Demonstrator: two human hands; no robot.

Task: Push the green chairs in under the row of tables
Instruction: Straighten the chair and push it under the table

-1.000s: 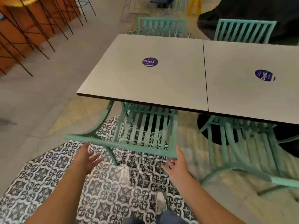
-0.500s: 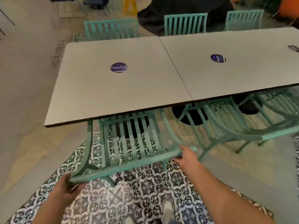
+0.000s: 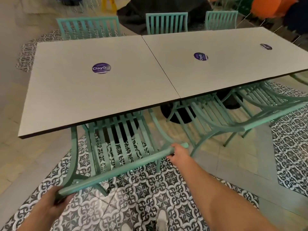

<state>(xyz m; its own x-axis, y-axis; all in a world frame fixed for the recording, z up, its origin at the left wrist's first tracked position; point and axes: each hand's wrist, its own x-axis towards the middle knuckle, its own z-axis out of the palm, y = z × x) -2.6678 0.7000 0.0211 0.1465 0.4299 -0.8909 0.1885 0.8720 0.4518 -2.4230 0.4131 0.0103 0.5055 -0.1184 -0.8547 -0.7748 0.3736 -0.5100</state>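
A long row of grey benches point(image 3: 100, 90) ran from the middle out toward 2 o'clock. One seam showed between the tops, so two could be counted for sure; the far end was too blurry to tell. Three round purple stickers point(image 3: 101, 68) sat on top, one after another.

Six green chairs could be seen. Three point(image 3: 166, 22) stood on the far side at 12 o'clock, with only their backs showing. Three were on the near side. The nearest chair point(image 3: 120, 147) was at 6 o'clock, its seat partly under the bench edge and its back tipped toward the person. The next one point(image 3: 216, 117) sat at 3 o'clock, and the last was only partly seen.

The floor point(image 3: 150, 189) had black and white patterned tiles.

The left hand point(image 3: 53, 204) was wrapped around the left end of the nearest chair's top rail. The right hand point(image 3: 179, 155) gripped the right end of that rail.

Two shoe tips point(image 3: 162, 219) showed at 6 o'clock.
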